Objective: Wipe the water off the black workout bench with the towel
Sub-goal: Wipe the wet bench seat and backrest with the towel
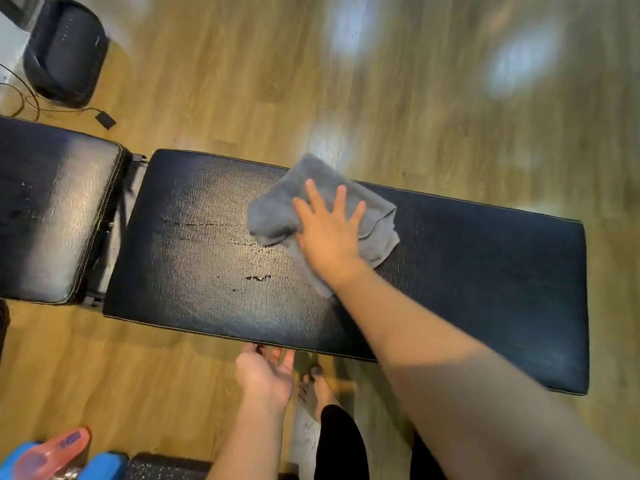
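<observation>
The black workout bench [467, 271] runs across the middle of the view, its long pad to the right and a shorter pad [52, 209] to the left. A crumpled grey towel [277, 209] lies on the long pad near its far edge. My right hand [329, 230] presses flat on the towel, fingers spread. Streaks and small drops of water [258, 278] glint on the pad just left of and below the towel. My left hand [265, 370] hangs by the bench's near edge, fingers loosely apart, holding nothing.
Wooden floor surrounds the bench. A black rounded device [65, 50] with cables and a small adapter [105, 120] sits at the top left. Blue and orange items [48, 455] lie at the bottom left. My bare foot [317, 389] stands by the bench's near edge.
</observation>
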